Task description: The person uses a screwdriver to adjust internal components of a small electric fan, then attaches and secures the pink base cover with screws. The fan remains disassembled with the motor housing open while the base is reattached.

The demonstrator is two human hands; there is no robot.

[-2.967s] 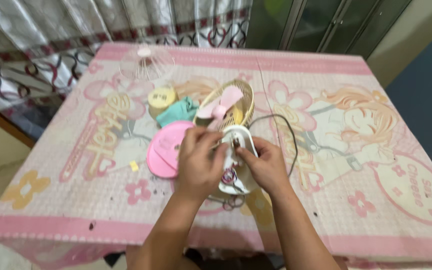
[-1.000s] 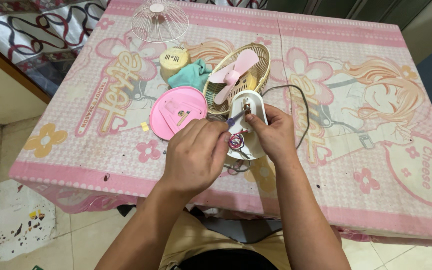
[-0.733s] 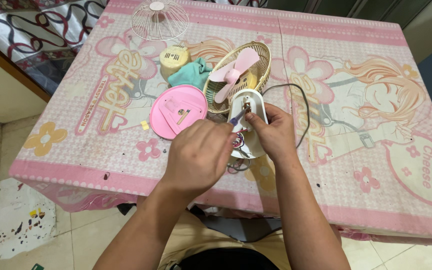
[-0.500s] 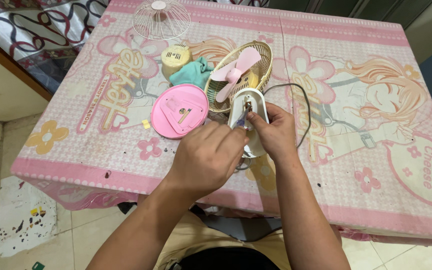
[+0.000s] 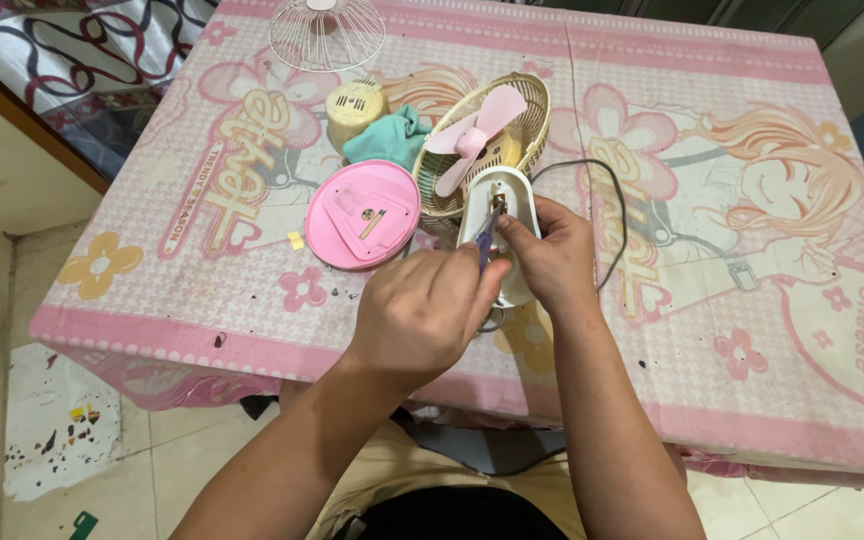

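Note:
A small desk fan lies on its back on the pink table cover, with a cream rear cage [image 5: 527, 105], pink blades [image 5: 467, 138] and a white stand [image 5: 507, 195]. My left hand [image 5: 422, 315] is closed around a screwdriver [image 5: 485, 233] with a bluish shaft, its tip set against the top of the stand. My right hand [image 5: 552, 255] grips the white stand from the right side and steadies it. A black cord [image 5: 607, 185] loops out from the fan behind my right hand.
A round pink base plate [image 5: 362, 215] lies left of the fan. Behind it sit a cream motor cap [image 5: 354, 103] and a teal cloth [image 5: 387, 140]. A white wire fan guard [image 5: 324, 35] rests at the far edge. Floor tiles show below the near table edge.
The view has drawn closer. My left hand has shifted slightly up and right with the screwdriver, toward the top of the stand. My right hand stays on the stand.

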